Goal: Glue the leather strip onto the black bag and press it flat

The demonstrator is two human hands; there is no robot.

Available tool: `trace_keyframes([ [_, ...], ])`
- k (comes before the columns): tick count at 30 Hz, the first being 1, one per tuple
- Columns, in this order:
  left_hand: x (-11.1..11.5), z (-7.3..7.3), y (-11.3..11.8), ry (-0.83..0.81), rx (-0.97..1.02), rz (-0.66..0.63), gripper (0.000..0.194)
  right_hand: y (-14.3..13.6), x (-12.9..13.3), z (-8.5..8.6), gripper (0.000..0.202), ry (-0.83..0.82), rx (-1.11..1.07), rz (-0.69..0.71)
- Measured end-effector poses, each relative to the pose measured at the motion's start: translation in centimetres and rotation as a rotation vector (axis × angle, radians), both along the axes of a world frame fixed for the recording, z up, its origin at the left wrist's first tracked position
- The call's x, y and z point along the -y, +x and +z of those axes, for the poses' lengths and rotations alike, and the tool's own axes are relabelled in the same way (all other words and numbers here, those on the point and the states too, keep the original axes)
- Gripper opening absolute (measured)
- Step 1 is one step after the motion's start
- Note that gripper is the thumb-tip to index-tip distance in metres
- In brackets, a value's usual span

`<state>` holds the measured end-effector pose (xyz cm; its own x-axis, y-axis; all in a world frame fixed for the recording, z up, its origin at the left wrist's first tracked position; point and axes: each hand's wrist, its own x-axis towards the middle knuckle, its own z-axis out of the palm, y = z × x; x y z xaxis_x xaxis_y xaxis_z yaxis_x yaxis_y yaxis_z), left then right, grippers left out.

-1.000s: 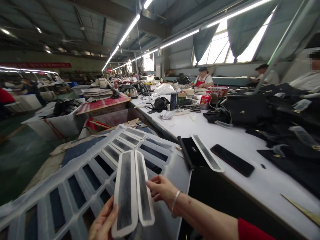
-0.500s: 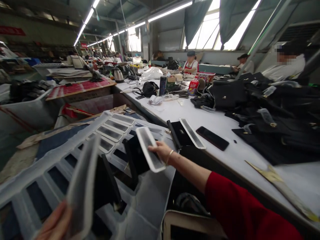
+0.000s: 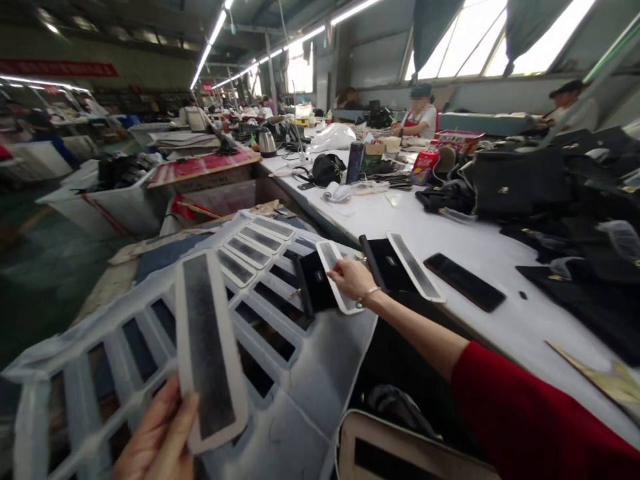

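Observation:
My left hand (image 3: 163, 433) pinches the lower left edge of a long panel (image 3: 207, 347) with rounded corners, a pale rim and a grey middle. That panel is tilted up over a slotted white plastic crate (image 3: 295, 413). Farther off, my right hand (image 3: 353, 280) is closed on the pale-rimmed panel of a black bag piece (image 3: 315, 277), which rests at the crate's right edge. A metal fitting hangs at its left side. Just right of my right hand, a similar black bag piece (image 3: 390, 263) lies on the table.
Several pale-rimmed panels (image 3: 250, 250) lie in a row on the crate. The white table (image 3: 480, 260) bears a phone (image 3: 465, 281), a pile of black bags (image 3: 530, 187) and a red package (image 3: 425, 165). A pale-rimmed frame (image 3: 345, 440) is below. Co-workers (image 3: 420, 123) sit beyond.
The view has swung left. My left hand has turned its panel face toward me. The bag piece in my right hand has come down flatter at the crate's edge, beside the other piece.

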<state>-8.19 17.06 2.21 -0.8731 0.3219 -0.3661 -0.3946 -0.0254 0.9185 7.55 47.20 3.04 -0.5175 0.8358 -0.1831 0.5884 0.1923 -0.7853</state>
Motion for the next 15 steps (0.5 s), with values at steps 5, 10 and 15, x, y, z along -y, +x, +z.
trace_keyframes([
  [5, -1.1, 0.7, 5.4, -0.148, -0.549, -0.217, 0.039, 0.7, 10.7, 4.6, 0.057, -0.278, -0.316, 0.189],
  [10, -2.7, 2.4, 10.4, 0.091, -1.014, -0.571, 0.040, 3.6, 16.6, 7.7, 0.100, -0.380, -0.656, -0.038],
  [15, -2.7, 5.9, 12.0, 0.255, -0.888, -0.984, 0.045, 7.2, 17.0, 10.6, 0.089, -0.229, -0.666, -0.071],
])
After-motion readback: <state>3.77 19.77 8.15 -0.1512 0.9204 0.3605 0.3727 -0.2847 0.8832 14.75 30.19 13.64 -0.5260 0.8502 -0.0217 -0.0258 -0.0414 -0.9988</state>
